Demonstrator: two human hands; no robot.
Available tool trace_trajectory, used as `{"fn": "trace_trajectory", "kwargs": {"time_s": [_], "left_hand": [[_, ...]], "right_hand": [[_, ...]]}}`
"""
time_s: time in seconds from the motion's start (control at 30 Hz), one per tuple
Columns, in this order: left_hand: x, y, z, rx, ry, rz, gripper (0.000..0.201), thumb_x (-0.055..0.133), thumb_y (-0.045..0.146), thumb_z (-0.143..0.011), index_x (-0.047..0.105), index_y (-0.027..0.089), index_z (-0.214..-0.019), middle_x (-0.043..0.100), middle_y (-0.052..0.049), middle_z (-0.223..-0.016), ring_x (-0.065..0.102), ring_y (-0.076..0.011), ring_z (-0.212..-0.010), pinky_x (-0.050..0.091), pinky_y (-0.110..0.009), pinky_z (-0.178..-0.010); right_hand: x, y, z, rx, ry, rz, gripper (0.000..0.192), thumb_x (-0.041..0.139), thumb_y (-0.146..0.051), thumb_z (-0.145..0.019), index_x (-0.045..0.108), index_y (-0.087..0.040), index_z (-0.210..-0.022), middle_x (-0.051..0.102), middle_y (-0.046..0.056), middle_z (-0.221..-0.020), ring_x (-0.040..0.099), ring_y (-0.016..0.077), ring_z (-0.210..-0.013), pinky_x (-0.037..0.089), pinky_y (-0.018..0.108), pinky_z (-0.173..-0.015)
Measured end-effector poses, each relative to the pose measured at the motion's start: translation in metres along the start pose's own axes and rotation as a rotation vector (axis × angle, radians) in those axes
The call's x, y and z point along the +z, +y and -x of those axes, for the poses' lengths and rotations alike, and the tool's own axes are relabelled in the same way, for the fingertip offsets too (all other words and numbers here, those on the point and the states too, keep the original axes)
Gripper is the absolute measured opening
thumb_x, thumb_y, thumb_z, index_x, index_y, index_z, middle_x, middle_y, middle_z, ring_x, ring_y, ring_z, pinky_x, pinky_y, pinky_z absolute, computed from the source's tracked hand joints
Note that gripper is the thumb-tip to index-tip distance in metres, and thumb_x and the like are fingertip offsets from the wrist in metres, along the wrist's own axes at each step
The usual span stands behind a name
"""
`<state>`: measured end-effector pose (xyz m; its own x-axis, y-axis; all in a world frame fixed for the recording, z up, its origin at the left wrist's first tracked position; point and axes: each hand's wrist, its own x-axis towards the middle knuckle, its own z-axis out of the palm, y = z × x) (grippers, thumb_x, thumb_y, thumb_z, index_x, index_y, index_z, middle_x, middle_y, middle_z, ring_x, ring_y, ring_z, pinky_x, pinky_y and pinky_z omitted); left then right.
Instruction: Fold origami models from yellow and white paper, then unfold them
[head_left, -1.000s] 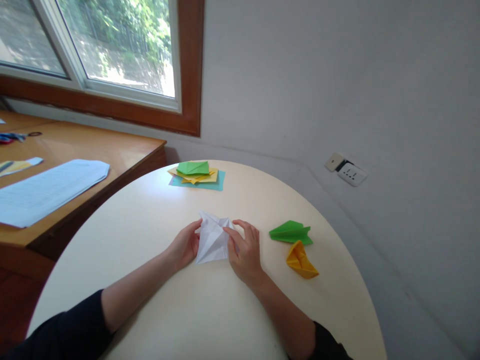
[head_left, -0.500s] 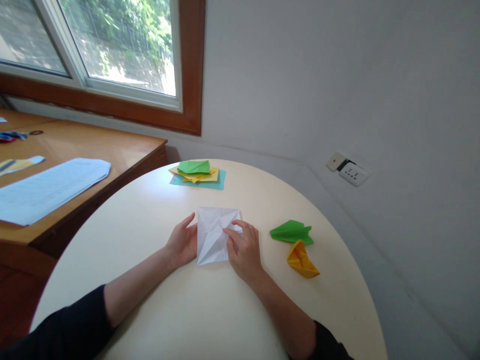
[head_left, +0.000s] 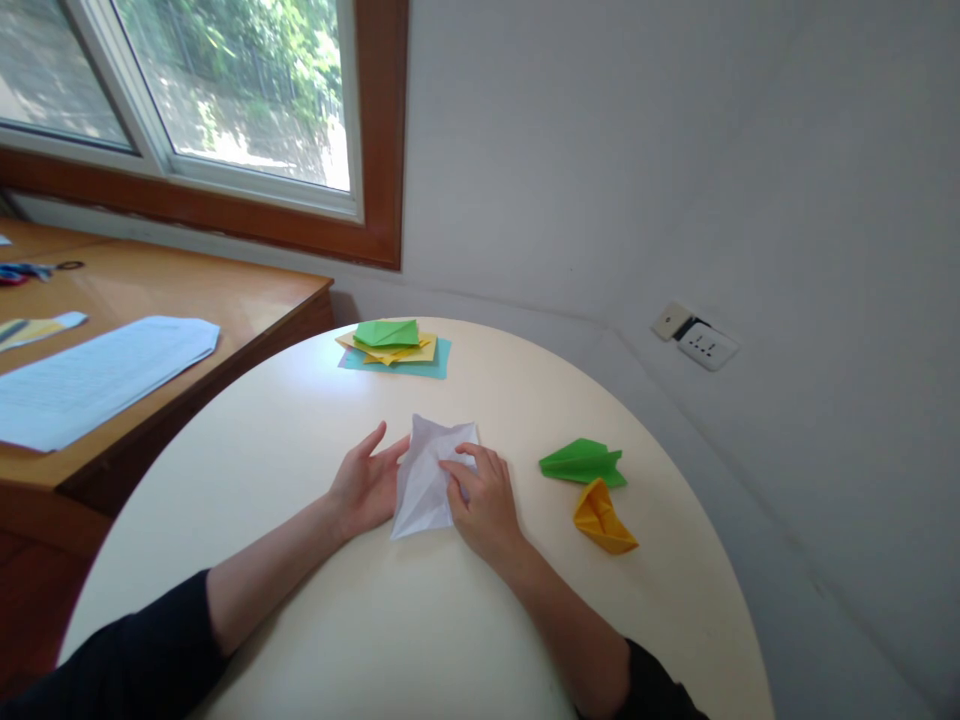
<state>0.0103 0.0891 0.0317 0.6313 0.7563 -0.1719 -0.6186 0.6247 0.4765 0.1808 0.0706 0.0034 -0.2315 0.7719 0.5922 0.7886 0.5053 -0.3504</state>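
While hands flank it, white paper shows no writing.

White creased paper; green fold; orange-yellow fold; cream table; teal sheet.

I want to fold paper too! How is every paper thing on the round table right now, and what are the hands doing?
White creased paper sheet: partly folded, edges lifted.
Left hand: open, touching the sheet's left edge.
Right hand: fingers pinching the sheet's right side.
Green folded paper model: finished, lying flat.
Orange folded paper model: finished, lying beside the green one.
Stack of coloured paper sheets: piled, unused.
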Motion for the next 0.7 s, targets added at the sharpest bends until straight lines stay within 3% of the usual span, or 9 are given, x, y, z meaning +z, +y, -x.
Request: {"fn": "trace_trajectory", "kwargs": {"time_s": [0.23, 0.53, 0.7], "left_hand": [[-0.0006, 0.0006, -0.0004, 0.020, -0.001, 0.067, 0.051, 0.042, 0.043, -0.083, 0.043, 0.013, -0.125, 0.061, -0.014, -0.108, 0.059, -0.0269, -0.096, 0.040, -0.041, -0.089], [0.0012, 0.0003, -0.0011, 0.003, -0.037, 0.061, 0.051, 0.043, 0.044, -0.083, 0.046, 0.010, -0.121, 0.060, -0.016, -0.110, 0.058, -0.0293, -0.100, 0.039, -0.045, -0.091], [-0.0021, -0.0051, -0.0028, 0.088, 0.046, -0.035, 0.041, 0.051, 0.017, -0.079, 0.048, 0.015, -0.120, 0.063, -0.010, -0.106, 0.061, -0.0234, -0.095, 0.042, -0.038, -0.090]], "right_hand": [[-0.0017, -0.0022, -0.0007, 0.027, -0.069, 0.011, 0.022, 0.054, -0.016, -0.076, 0.065, -0.022, -0.094, 0.057, 0.007, -0.105, 0.049, 0.0211, -0.099, 0.035, 0.036, -0.085], [-0.0006, -0.0014, -0.0009, 0.020, -0.025, 0.033, 0.022, 0.057, -0.016, -0.075, 0.063, -0.022, -0.095, 0.058, 0.007, -0.104, 0.050, 0.0207, -0.099, 0.035, 0.036, -0.086], [0.0002, -0.0014, -0.0011, 0.007, -0.008, 0.044, 0.019, 0.057, -0.017, -0.076, 0.063, -0.021, -0.094, 0.057, 0.008, -0.104, 0.049, 0.0216, -0.101, 0.033, 0.038, -0.087]]}}
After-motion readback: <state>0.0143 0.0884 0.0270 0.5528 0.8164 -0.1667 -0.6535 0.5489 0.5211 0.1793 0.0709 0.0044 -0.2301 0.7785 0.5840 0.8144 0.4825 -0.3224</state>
